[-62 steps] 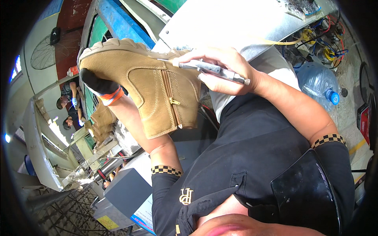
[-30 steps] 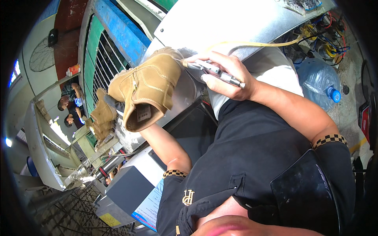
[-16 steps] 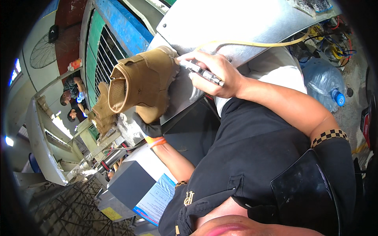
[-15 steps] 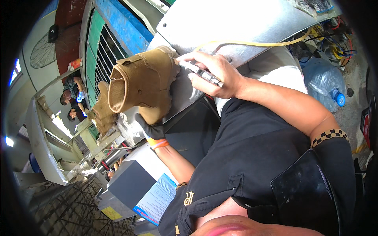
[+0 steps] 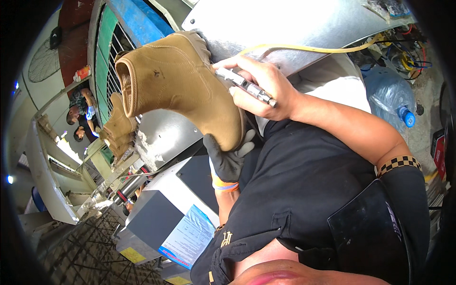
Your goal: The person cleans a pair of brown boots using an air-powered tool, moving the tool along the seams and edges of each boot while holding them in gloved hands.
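A tan ankle boot (image 5: pixel 175 80) lies on its side, its opening to the left and its toe pointing down toward me. My left hand (image 5: pixel 228 159), in a dark grey glove, has its fingers wrapped round the boot's toe. My bare right hand (image 5: pixel 268 90) grips a slim, silver, pen-shaped metal tool (image 5: pixel 244 85). The tool's front end and my index fingertip are at the boot's sole edge; whether they touch it I cannot tell. A yellow hose (image 5: pixel 308 48) runs behind my right hand; its join to the tool is hidden.
More tan boots (image 5: pixel 118 126) stand at the left beside a green and blue frame with bars. A shiny metal panel (image 5: pixel 285 23) lies beyond my hands. At the right are a large clear plastic bottle (image 5: pixel 389 95) and tangled wires. Two people (image 5: pixel 78 116) are farther off, left.
The boot has turned so that its side faces up and its toe points toward me. My left hand has moved right with the toe. My right hand stays nearly in place.
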